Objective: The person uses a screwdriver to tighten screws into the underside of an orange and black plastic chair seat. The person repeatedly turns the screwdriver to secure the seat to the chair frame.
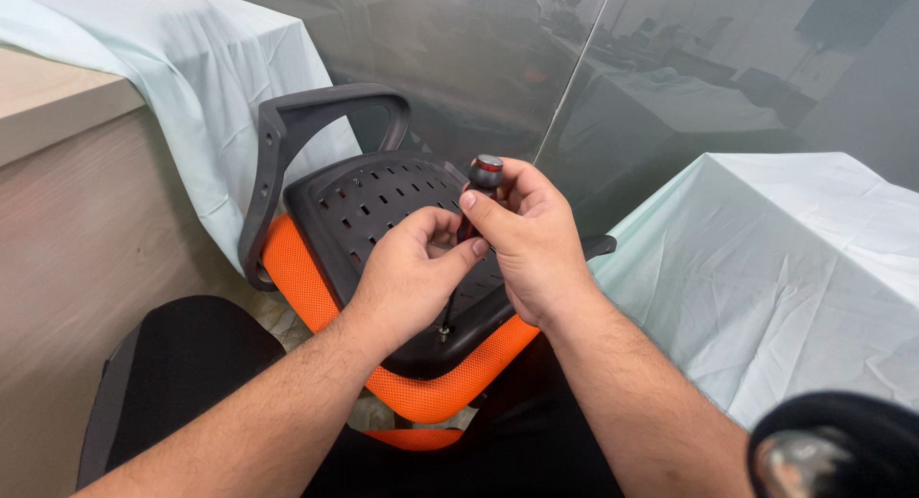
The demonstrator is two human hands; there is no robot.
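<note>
An overturned office chair seat [383,201] lies in front of me, its black perforated plastic underside up and its orange mesh cushion [306,278] below. A screwdriver [483,173] with a black and red handle stands upright on a screw [443,333] in the underside. My right hand [531,240] grips the handle near its top. My left hand [412,268] holds the lower handle and shaft with its fingertips. A dark grey armrest [287,134] curves up at the seat's left side.
A pale wooden desk [67,201] draped with a light cloth [191,67] stands to the left. Another cloth-covered surface [795,259] is on the right. A black round object [833,445] sits at the lower right. A glass wall [574,67] is behind.
</note>
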